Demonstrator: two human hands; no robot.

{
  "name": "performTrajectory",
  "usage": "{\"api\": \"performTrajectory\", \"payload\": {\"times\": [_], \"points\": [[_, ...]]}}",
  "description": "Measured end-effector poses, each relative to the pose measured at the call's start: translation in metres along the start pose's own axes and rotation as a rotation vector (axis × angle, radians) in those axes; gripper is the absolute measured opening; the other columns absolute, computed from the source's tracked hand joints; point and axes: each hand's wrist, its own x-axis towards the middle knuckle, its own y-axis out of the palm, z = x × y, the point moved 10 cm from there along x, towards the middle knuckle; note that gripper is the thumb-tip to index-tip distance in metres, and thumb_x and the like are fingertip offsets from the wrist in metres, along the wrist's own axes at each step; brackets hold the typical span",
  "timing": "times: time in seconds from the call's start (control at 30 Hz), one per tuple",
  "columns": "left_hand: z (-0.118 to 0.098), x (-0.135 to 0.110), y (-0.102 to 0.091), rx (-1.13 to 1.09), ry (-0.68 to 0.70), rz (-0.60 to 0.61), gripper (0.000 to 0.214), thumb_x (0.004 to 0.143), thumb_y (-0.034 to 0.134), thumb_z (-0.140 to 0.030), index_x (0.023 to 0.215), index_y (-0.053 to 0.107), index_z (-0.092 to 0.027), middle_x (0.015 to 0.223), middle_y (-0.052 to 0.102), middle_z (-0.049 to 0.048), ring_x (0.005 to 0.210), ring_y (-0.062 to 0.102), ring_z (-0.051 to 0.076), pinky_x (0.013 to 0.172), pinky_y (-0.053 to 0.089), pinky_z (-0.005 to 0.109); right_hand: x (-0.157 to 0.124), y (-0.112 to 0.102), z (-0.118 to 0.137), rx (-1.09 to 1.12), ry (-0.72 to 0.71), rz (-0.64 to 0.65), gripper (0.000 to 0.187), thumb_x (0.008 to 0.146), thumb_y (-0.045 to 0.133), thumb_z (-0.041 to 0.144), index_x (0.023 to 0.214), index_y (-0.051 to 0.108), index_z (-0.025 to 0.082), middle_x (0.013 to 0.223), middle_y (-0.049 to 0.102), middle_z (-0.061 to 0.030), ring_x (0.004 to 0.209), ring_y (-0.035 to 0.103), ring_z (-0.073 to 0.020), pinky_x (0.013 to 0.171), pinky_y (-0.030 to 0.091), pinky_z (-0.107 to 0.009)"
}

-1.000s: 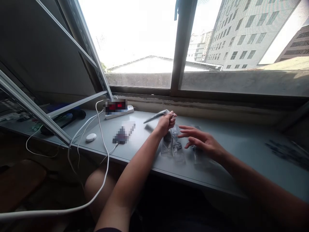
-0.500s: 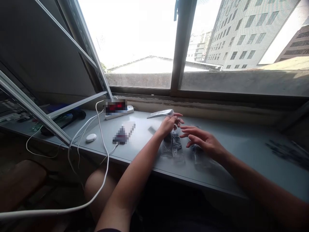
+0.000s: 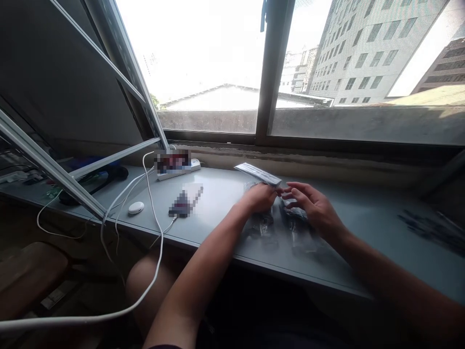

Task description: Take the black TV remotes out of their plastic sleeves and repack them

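Observation:
My left hand [image 3: 262, 198] is closed on a flat, shiny pale packet [image 3: 257, 173], which juts out beyond the knuckles toward the window. What is printed on it or inside it is too small to make out. Close by on the right, my right hand [image 3: 315, 207] has its fingers curved and apart, tips near those of the left; I see nothing held in it. Under my left wrist lies a clear plastic bag [image 3: 267, 228] with dark contents. A second clear bag [image 3: 298, 230], also with something dark inside, lies partly below my right hand.
On the grey table [image 3: 214, 220] a phone [image 3: 185, 201] lies plugged in, beside a round white object [image 3: 136, 208]. A power strip [image 3: 196, 165] sits at the back. White cables [image 3: 160, 232] hang across the left. Dark thin items [image 3: 430, 230] lie far right.
My left hand has turned and moved slightly right and down, swinging the packet rightward. My right hand has shifted a little right, its fingers more raised and curved.

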Motion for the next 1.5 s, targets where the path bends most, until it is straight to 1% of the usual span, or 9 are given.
{"api": "performTrajectory", "payload": {"times": [0.17, 0.37, 0.53, 0.73, 0.9, 1.17, 1.3, 1.4, 1.5], "points": [[-0.014, -0.002, 0.002, 0.136, 0.058, 0.026, 0.044, 0.105, 0.046, -0.024, 0.136, 0.076, -0.022, 0.144, 0.078, 0.0134, 0.133, 0.073, 0.033, 0.116, 0.054, 0.042, -0.001, 0.011, -0.002, 0.028, 0.003, 0.061, 0.057, 0.095, 0.085, 0.068, 0.134, 0.078, 0.027, 0.132, 0.081, -0.0107, 0.118, 0.078, -0.0335, 0.094, 0.069, -0.047], [-0.037, -0.003, 0.012, 0.186, 0.241, 0.036, 0.061, 0.103, 0.044, -0.016, 0.16, 0.065, -0.027, 0.173, 0.057, 0.0061, 0.17, 0.039, 0.029, 0.139, 0.03, 0.047, 0.001, 0.004, -0.005, -0.022, 0.0, -0.024, 0.065, 0.092, 0.086, 0.072, 0.133, 0.074, 0.024, 0.118, 0.082, -0.0102, 0.103, 0.078, -0.0306, 0.088, 0.068, -0.046], [-0.045, -0.002, 0.017, 0.277, 0.272, 0.046, 0.072, 0.104, 0.041, -0.012, 0.174, 0.048, -0.026, 0.18, 0.046, 0.0064, 0.177, 0.023, 0.026, 0.142, 0.023, 0.047, 0.002, -0.002, -0.006, -0.078, -0.028, -0.051, 0.061, 0.089, 0.088, 0.073, 0.124, 0.074, 0.025, 0.123, 0.082, -0.01, 0.107, 0.077, -0.0311, 0.097, 0.062, -0.047], [-0.048, -0.007, 0.02, 0.352, 0.279, 0.1, 0.073, 0.108, 0.04, -0.015, 0.179, 0.037, -0.027, 0.185, 0.037, 0.0055, 0.178, 0.017, 0.023, 0.143, 0.019, 0.047, 0.002, -0.002, -0.007, -0.141, 0.012, -0.025, 0.059, 0.079, 0.096, 0.073, 0.104, 0.073, 0.025, 0.105, 0.082, -0.0064, 0.094, 0.076, -0.0274, 0.085, 0.058, -0.039], [-0.046, -0.007, 0.019, 0.331, 0.303, 0.068, 0.071, 0.111, 0.039, -0.019, 0.18, 0.034, -0.034, 0.187, 0.034, 0.0021, 0.178, 0.016, 0.022, 0.143, 0.021, 0.05, 0.0, 0.001, 0.002, -0.182, 0.029, 0.022, 0.059, 0.079, 0.094, 0.075, 0.097, 0.076, 0.023, 0.098, 0.08, -0.0064, 0.089, 0.072, -0.0262, 0.082, 0.055, -0.037], [-0.046, -0.005, 0.011, 0.215, 0.347, -0.031, 0.062, 0.11, 0.046, -0.019, 0.171, 0.051, -0.03, 0.185, 0.038, 0.0053, 0.177, 0.021, 0.025, 0.143, 0.027, 0.05, 0.002, 0.003, 0.006, -0.122, -0.078, 0.029, 0.053, 0.079, 0.095, 0.073, 0.089, 0.079, 0.025, 0.099, 0.077, -0.0054, 0.092, 0.071, -0.0258, 0.086, 0.058, -0.038], [-0.039, -0.008, -0.001, 0.07, 0.346, -0.12, 0.062, 0.109, 0.064, -0.038, 0.168, 0.056, -0.023, 0.183, 0.041, 0.0112, 0.177, 0.024, 0.029, 0.143, 0.028, 0.049, 0.002, 0.002, 0.008, -0.053, -0.087, 0.011, 0.051, 0.078, 0.097, 0.072, 0.091, 0.079, 0.025, 0.106, 0.078, -0.0066, 0.094, 0.071, -0.026, 0.084, 0.059, -0.037], [-0.034, -0.01, -0.007, -0.083, 0.312, -0.124, 0.09, 0.09, 0.088, -0.059, 0.168, 0.058, -0.023, 0.181, 0.044, 0.0122, 0.174, 0.03, 0.037, 0.142, 0.029, 0.051, 0.001, 0.0, 0.01, -0.057, -0.063, -0.012, 0.051, 0.081, 0.094, 0.073, 0.09, 0.077, 0.026, 0.107, 0.079, -0.0063, 0.092, 0.071, -0.0255, 0.079, 0.059, -0.035], [-0.029, -0.01, -0.014, -0.289, 0.223, -0.137, 0.088, 0.09, 0.085, -0.069, 0.163, 0.064, -0.025, 0.173, 0.057, 0.0118, 0.166, 0.045, 0.039, 0.139, 0.034, 0.05, -0.001, -0.005, 0.014, -0.102, -0.04, -0.049, 0.054, 0.084, 0.088, 0.079, 0.085, 0.076, 0.026, 0.096, 0.078, -0.0058, 0.087, 0.07, -0.0258, 0.076, 0.059, -0.036]]}}
